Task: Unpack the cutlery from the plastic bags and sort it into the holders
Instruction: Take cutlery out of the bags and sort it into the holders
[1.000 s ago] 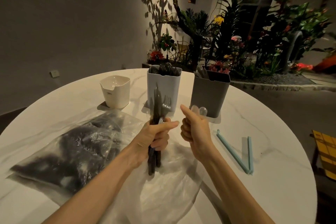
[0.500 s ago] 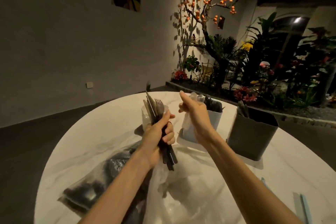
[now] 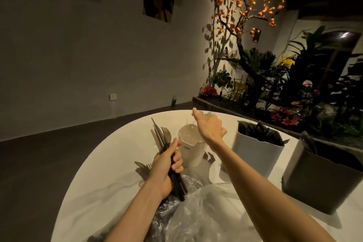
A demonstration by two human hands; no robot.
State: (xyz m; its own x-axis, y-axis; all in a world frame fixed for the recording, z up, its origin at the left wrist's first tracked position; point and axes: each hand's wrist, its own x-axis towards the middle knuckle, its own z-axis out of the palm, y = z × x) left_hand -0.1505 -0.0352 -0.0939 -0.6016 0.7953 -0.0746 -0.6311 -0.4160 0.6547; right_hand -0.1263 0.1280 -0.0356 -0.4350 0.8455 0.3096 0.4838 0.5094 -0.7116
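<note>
Left hand was wrapped tight around a bundle of dark plastic forks and knives, tines and blades fanned upward, handles poking out below the fist over the crumpled clear plastic bag. Just right of the bundle stood the small white cup-shaped holder, open and apparently empty. Right hand hovered above its rim, thumb out and fingers curled; something pale and clear seemed pinched there, though I could not tell for certain. Further right stood the tall white holder and the dark grey holder, both already stocked with dark cutlery. Doing this step well probably meant releasing low inside the cup, handle first, so nothing bounced onto the white round table.
</note>
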